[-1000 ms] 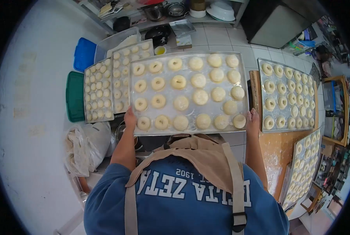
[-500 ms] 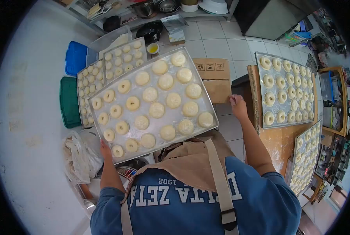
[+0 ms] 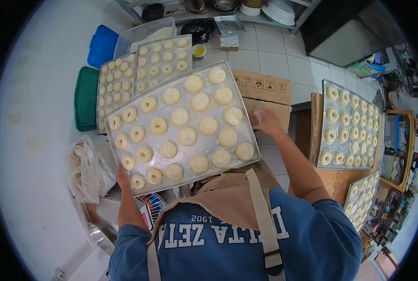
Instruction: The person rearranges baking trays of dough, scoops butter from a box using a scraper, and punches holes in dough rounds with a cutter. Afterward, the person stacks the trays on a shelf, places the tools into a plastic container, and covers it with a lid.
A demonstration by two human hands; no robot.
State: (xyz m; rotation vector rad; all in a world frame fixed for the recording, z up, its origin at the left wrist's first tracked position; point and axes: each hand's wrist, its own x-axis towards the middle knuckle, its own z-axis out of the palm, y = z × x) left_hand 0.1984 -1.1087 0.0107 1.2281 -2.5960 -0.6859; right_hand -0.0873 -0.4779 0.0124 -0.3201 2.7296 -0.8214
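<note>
A large metal tray [image 3: 185,152] is tilted in front of my body. On it lie several pale dough rounds [image 3: 187,136], flat and whole towards the right, and several dough rings [image 3: 158,125] with holes towards the left. My left hand [image 3: 123,179] grips the tray at its lower left corner; its fingers are partly hidden under the rim. Close to the tray's right edge is my right hand [image 3: 269,122], above the cardboard box [image 3: 265,107]. Motion blurs its fingers, and I cannot tell whether it touches the tray.
To the right, a wooden table [image 3: 330,180] bears trays of dough rings. More trays [image 3: 190,51] of dough stand at the back left, near a cup of yellow liquid [image 3: 198,50]. A green lid [image 3: 87,98], a blue lid [image 3: 102,46] and a plastic bag [image 3: 87,168] are by the wall.
My right hand has moved left, from the far side of the cardboard box towards the tray's right edge. My left hand keeps its hold. The view has shifted slightly.
</note>
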